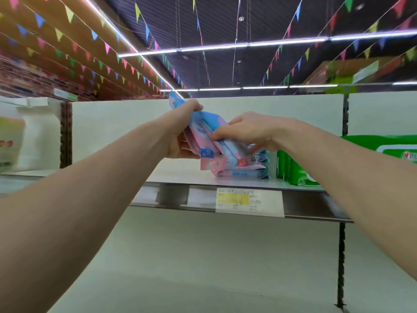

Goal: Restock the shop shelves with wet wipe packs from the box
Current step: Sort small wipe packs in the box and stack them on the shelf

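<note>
Both my arms reach up to a high shelf (180, 177). My left hand (180, 129) grips a fanned bunch of pink-and-blue wet wipe packs (203, 129), held tilted above the shelf. My right hand (250, 129) pinches one of those packs near its lower end. Below the held bunch, a small stack of the same packs (246, 171) lies flat on the shelf. The box is out of view.
Green wipe packs (293, 168) stand on the shelf just right of the stack. A yellow-and-white price label (248, 201) sits on the shelf's front rail. A white back panel runs behind, with dark uprights at both sides. Blurred goods fill the left bay.
</note>
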`<state>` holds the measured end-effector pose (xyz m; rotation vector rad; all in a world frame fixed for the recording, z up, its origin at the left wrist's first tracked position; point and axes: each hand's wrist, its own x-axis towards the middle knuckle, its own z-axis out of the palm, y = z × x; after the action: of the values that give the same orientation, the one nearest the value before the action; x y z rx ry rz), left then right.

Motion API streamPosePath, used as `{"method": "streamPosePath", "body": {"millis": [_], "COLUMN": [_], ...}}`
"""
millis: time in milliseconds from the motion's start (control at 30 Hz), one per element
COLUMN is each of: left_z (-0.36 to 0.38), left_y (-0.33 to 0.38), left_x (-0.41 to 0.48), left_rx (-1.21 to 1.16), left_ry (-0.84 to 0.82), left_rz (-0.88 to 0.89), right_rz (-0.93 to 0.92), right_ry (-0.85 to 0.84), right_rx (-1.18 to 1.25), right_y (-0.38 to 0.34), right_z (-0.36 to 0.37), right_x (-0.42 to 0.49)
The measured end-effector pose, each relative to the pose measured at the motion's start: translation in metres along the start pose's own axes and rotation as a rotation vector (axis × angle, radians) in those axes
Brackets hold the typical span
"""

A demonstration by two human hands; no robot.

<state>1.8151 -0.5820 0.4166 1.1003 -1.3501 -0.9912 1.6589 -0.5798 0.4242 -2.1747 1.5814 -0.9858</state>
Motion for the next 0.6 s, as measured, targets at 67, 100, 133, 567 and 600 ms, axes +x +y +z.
{"method": "streamPosePath", "body": {"millis": [67, 100, 133, 567, 600], "left_z": [0.0, 0.001, 0.0, -0.022, -0.023], "left_y": [-0.004, -0.006, -0.009, 0.004, 0.006], "left_x": [0.01, 0.015, 0.021, 0.062, 0.064], "left_rx": [0.02, 0.03, 0.034, -0.114, -0.122], "left_ry": [-0.013, -0.005, 0.006, 0.038, 0.028], "left_rz": [-0.008, -0.006, -0.001, 0.015, 0.006], "right_rz": [-0.019, -0.025, -0.027, -0.215, -0.233], "right_ry": [-0.059, -0.086, -0.106, -0.01, -0.004], "right_rx": [-0.012, -0.015, -0.015, -0.609, -0.62], "right_y": [0.005, 0.007, 0.008, -0.011, -0.013], "right_z": [0.001, 0.002, 0.002, -0.005, -0.007], "right_x": [0.004, 0.007, 0.009, 0.035, 0.038]}}
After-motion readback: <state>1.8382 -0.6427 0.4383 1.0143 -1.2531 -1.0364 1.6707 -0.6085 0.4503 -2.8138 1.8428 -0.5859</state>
